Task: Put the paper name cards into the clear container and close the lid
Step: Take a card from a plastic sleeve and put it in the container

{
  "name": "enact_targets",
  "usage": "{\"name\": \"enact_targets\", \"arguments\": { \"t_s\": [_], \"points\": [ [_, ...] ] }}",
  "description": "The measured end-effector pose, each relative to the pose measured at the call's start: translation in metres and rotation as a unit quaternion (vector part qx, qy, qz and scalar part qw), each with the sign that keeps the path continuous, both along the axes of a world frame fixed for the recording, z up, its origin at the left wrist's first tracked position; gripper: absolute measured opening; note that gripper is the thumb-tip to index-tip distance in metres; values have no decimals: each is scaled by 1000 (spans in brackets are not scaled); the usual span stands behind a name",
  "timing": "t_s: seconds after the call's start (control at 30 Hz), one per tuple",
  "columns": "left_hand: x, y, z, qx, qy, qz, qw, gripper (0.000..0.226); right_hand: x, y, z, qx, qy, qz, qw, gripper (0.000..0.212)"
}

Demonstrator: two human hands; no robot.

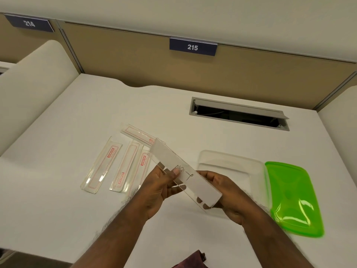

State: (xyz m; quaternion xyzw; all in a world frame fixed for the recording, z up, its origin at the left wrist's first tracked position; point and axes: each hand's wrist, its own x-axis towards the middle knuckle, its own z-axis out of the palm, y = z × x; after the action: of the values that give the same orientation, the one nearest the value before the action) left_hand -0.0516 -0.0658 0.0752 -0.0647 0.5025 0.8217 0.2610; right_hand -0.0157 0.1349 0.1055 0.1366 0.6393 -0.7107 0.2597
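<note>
Both hands, left hand (pixel 158 187) and right hand (pixel 228 194), grip one name card (pixel 195 180); clear container (pixel 231 165) sits lidless.

Place: an open-plan office, at one numbered workstation in a row.
Desk: a white desk (pixel 77 219) with a wavy back edge, the sort fitted into cubicles.
Partition: a tan fabric panel (pixel 135 60) runs along the back, capped by a pale rail.
Number plates: a blue plate reading 215 (pixel 192 47) hangs on the panel; another reading 214 (pixel 29 23) marks the next seat to the left.
Side dividers: rounded cream screens (pixel 32 78) separate neighbouring seats.
Cable hatch: a grey flip-up cable hatch (pixel 239 113) is set into the desk, lid raised, wiring dimly seen inside.
</note>
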Motion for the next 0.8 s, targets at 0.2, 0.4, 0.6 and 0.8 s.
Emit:
{"name": "enact_targets", "arguments": {
  "t_s": [0.2, 0.4, 0.6, 0.8],
  "points": [
    [-3, 5, 15, -25, 23, 4, 999, 55, 13, 31, 7, 29, 52, -60, 996, 56],
    [-5, 13, 38, -158, 95, -130, 974, 36, 7, 45, 29, 91, 151, -54, 983, 52],
    [-10, 22, 64, -254, 150, -284, 912, 27, -7, 54, 48, 113, 208, -9, 972, 62],
    [-23, 20, 79, -278, 165, -364, 874, 31, -4, 64, 48, 111, 158, 53, 980, 35]
  ]
}}
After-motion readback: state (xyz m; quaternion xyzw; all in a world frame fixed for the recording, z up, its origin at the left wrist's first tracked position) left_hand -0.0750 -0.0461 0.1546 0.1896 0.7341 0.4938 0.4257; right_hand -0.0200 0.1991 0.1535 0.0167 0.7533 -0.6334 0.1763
